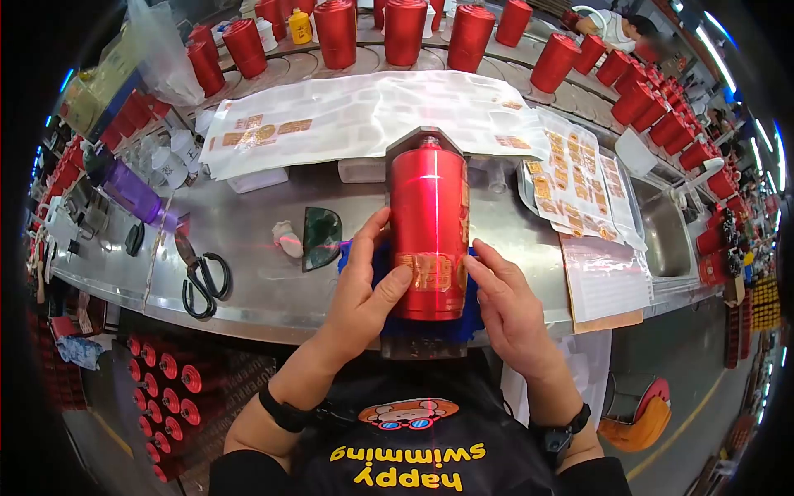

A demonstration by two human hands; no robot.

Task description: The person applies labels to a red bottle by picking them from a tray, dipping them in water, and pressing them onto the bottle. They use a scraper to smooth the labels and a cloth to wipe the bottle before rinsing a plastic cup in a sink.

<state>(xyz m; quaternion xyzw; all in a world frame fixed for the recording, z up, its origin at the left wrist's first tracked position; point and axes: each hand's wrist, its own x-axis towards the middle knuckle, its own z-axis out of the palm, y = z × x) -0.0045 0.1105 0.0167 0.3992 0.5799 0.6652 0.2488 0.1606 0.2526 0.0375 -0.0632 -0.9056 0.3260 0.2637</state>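
A glossy red bottle (428, 207) lies in a dark angled holder (428, 135) at the bench's front edge, its neck pointing away from me. Gold decals (437, 271) sit near its base and along its right side; a thin laser line runs down it. My left hand (354, 293) grips the bottle's left side, thumb on top beside the gold decal. On the opposite side, my right hand (511, 310) has its bent fingertips pressed against the bottle at the decal's right edge. Blue cloth (474, 312) shows beneath the bottle.
Black-handled scissors (203, 277), a dark green scraper (321, 238) and a crumpled white wad (287, 239) lie left. Decal sheets (579, 178) are right, near a sink (666, 240). Behind a white translucent sheet (356, 116), red bottles (335, 33) line a conveyor; a person sits far right.
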